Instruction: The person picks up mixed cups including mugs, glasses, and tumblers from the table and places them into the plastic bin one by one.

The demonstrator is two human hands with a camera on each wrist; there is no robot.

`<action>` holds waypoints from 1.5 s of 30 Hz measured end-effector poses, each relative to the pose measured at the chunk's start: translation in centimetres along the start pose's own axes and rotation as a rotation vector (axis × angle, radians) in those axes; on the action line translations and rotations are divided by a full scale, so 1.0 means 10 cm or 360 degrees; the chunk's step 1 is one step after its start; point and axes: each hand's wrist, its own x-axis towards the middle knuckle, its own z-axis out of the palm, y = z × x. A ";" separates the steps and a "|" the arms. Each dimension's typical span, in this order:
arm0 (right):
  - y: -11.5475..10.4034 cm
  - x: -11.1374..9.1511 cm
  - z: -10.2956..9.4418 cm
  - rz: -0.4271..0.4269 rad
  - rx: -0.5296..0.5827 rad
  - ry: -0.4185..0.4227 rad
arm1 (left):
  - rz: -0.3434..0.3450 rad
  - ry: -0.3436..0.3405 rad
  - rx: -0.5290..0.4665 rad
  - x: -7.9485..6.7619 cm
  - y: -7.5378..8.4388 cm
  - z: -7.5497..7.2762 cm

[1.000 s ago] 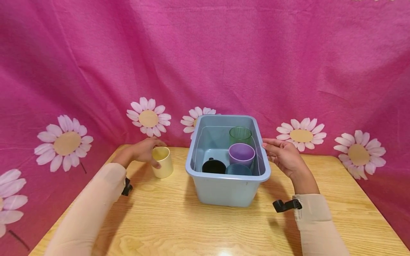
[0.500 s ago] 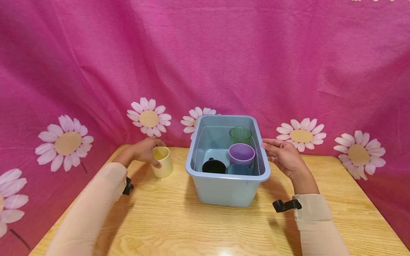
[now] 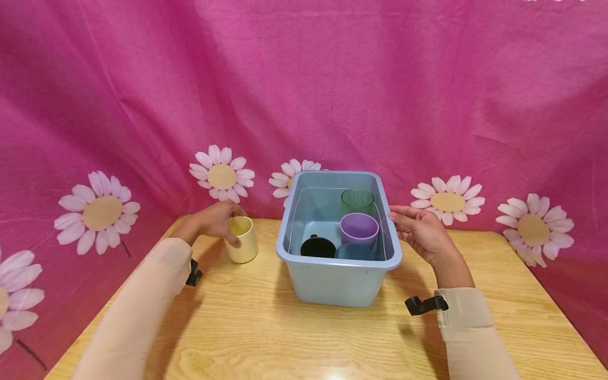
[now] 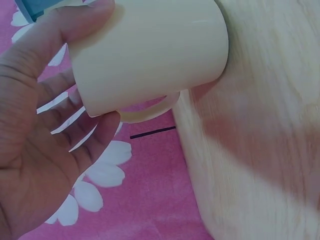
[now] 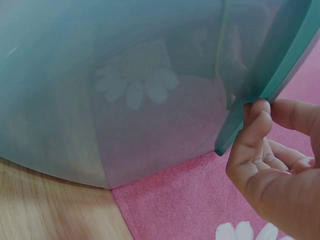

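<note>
A pale yellow mug (image 3: 245, 249) stands upright on the table, left of a light blue plastic tub (image 3: 332, 282). My left hand (image 3: 216, 219) grips the mug near its rim, thumb on the near side and fingers round the far side. The mug's handle (image 4: 152, 110) shows in the left wrist view. At the tub's right side, my right hand (image 3: 423, 232) pinches the rim between thumb and fingers. Inside the tub are a green glass (image 3: 357, 199), a purple cup (image 3: 359, 227), a black mug (image 3: 317, 247) and a blue cup (image 3: 354, 252); their lower parts are mostly hidden.
The wooden table (image 3: 266, 338) is backed on its far side and flanks by a pink cloth (image 3: 304, 89) with white daisies. The tub stands close to the cloth at the back. A black wrist mount (image 3: 426, 305) sticks out from my right sleeve.
</note>
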 end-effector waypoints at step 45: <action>0.02 0.01 0.01 -0.0043 0.0013 -0.0032 | 0.0319 0.0096 0.0356 -0.07 1.01 -0.83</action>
